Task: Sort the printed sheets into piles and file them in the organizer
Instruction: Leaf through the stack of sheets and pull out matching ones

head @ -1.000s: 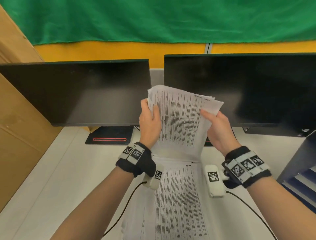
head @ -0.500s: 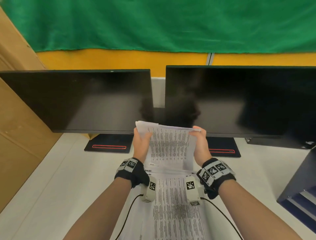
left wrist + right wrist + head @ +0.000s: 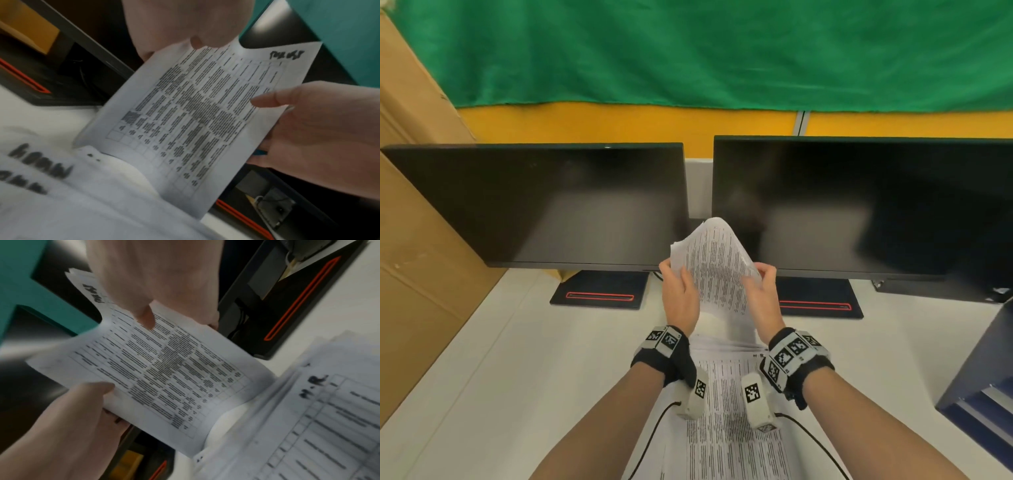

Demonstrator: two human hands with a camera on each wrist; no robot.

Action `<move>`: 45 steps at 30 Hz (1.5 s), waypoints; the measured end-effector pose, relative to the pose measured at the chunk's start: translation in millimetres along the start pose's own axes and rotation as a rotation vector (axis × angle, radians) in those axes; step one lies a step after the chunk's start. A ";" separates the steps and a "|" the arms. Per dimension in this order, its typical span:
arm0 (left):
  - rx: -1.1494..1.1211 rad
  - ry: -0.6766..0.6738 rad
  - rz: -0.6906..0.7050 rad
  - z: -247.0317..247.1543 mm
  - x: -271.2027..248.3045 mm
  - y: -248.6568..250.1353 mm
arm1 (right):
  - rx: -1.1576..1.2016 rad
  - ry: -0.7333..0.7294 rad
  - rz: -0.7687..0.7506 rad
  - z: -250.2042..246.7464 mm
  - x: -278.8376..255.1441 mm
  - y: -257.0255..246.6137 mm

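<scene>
- Head view: we hold the sheaf of printed sheets (image 3: 717, 270) upright at frame centre, btwn both monitors (image 3: 544, 205).
- Left hand (image 3: 679, 298) and right hand (image 3: 760, 296) pinch its side edges w/ thumbs in front.
- Risk: sheaf bows, so loose pages could fan out and drop onto the sheets on the desk (image 3: 729, 428), mixing piles.
- Organizer (image 3: 986, 383) sits far right; a long carry could shed pages.
</scene>
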State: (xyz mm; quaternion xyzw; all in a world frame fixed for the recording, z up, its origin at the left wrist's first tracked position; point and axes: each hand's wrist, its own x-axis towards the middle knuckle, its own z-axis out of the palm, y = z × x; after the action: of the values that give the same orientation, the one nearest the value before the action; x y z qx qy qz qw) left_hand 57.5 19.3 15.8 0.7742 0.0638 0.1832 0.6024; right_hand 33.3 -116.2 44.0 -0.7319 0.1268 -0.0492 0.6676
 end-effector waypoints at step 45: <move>1.157 0.099 -0.918 -329.6 -13.0 -136.6 | -1.227 -0.551 -0.167 -39.4 -89.2 134.1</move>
State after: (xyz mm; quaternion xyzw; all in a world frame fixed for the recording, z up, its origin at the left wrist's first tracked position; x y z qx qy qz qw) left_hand -56.8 351.2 -49.2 0.8544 0.4945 -0.1153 0.1106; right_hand -78.2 -142.0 -76.0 -0.9715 -0.0998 0.1687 0.1332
